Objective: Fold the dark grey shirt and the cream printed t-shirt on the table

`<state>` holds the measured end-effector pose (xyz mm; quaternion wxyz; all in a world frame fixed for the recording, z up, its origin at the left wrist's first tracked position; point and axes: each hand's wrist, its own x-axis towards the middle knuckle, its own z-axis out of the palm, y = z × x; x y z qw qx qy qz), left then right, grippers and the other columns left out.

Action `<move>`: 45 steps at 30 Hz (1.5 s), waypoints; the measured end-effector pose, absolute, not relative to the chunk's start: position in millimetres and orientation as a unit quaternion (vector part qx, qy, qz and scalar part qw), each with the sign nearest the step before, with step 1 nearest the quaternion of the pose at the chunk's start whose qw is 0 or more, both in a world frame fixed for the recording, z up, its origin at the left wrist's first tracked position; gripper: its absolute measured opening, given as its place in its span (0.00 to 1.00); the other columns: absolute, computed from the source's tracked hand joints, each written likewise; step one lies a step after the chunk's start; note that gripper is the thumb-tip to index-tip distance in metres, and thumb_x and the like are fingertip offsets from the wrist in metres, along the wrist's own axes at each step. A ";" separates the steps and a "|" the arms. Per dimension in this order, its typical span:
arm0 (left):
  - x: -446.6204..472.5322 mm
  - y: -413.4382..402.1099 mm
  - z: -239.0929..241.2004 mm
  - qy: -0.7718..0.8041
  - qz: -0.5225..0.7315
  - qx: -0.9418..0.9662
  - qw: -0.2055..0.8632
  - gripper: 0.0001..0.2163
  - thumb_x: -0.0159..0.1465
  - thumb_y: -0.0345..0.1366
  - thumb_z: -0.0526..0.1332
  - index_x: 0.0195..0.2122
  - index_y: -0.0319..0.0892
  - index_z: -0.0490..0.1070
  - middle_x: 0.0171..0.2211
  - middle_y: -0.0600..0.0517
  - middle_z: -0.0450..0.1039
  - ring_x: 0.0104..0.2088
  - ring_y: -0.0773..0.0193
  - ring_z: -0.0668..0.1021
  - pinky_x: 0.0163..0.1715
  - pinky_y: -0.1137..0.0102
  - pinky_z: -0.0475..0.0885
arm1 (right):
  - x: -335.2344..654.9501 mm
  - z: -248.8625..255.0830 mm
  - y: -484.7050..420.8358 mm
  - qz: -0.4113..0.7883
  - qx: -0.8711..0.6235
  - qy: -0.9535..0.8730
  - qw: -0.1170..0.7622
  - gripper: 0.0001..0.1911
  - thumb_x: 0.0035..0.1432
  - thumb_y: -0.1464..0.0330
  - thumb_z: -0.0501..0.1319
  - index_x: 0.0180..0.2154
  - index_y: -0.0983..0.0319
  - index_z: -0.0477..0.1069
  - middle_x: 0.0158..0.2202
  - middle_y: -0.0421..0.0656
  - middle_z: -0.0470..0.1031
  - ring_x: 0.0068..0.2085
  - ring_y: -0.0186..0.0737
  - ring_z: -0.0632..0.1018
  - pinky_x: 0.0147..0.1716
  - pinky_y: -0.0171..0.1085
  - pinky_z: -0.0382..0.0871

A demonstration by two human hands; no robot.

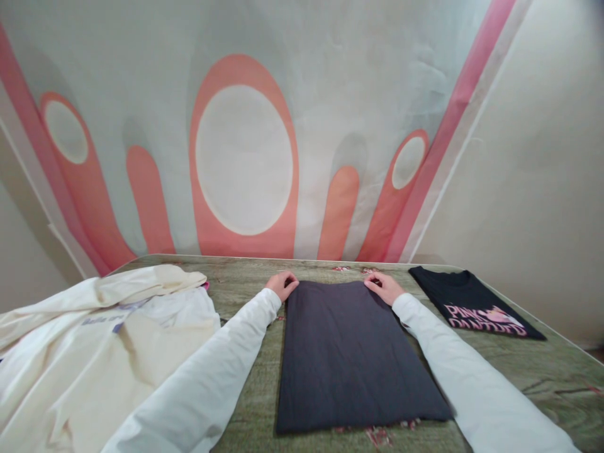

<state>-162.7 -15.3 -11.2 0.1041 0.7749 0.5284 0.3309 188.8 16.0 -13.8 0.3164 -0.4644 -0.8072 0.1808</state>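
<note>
A dark grey garment (353, 358), folded into a long rectangle, lies flat on the table in front of me. My left hand (283, 285) pinches its far left corner between thumb and fingers. At the far right corner, my right hand (384, 287) has the same kind of pinch on the cloth. Both arms, in white sleeves, reach forward along the garment's two sides. The garment's near edge rests close to me, and no print shows on its upper face.
To the right lies a folded black T-shirt (472, 302) with pink lettering. Cream and white clothes (104, 352) are heaped on the left. The wood-patterned table (250, 402) ends at a wall with a pink-and-white printed backdrop (321, 94).
</note>
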 end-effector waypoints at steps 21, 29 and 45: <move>-153.1 -29.5 13.0 0.554 0.273 0.786 -0.017 0.06 0.58 0.33 0.54 0.35 0.41 0.68 0.36 0.49 0.70 0.39 0.60 0.71 0.40 0.66 0.64 | 183.5 -29.4 28.3 0.121 -0.522 -0.773 0.339 0.12 0.51 0.60 0.50 0.27 0.61 0.65 0.28 0.42 0.71 0.31 0.39 0.71 0.34 0.39 0.63; -77.0 -103.0 31.3 0.431 0.101 0.897 0.008 0.26 0.59 0.55 0.45 0.55 0.48 0.54 0.57 0.48 0.53 0.55 0.51 0.58 0.50 0.50 0.51 | 186.2 -24.6 23.5 0.158 -0.495 -0.784 0.339 0.17 0.53 0.57 0.50 0.33 0.62 0.68 0.31 0.43 0.73 0.33 0.39 0.73 0.36 0.39 0.65; -89.7 -91.9 15.7 0.401 0.070 0.913 0.001 0.28 0.59 0.57 0.39 0.59 0.51 0.46 0.60 0.51 0.47 0.59 0.55 0.50 0.54 0.53 0.44 | 181.9 -21.5 22.1 0.122 -0.499 -0.795 0.322 0.15 0.54 0.61 0.50 0.30 0.61 0.72 0.30 0.44 0.74 0.33 0.42 0.73 0.36 0.41 0.65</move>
